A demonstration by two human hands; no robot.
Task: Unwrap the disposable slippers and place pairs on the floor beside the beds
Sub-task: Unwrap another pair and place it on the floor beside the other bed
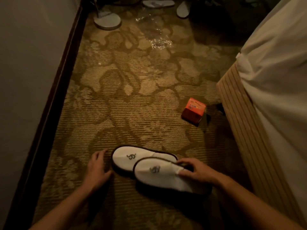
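Two white disposable slippers with dark trim and a grey logo lie on the patterned carpet, toes pointing left. The far slipper (127,157) lies flat. The near slipper (159,174) overlaps its edge. My right hand (194,170) pinches the near slipper at the opening of its upper. My left hand (97,168) rests on the carpet just left of the far slipper's toe, fingers spread, holding nothing. The bed (272,90) stands at the right.
An orange box (193,111) sits on the carpet near the bed's corner. Clear plastic wrapping (156,35) lies farther ahead. Another pair of slippers (166,4) and a round lamp base (107,21) are at the far end. A wall with dark skirting (54,90) runs along the left.
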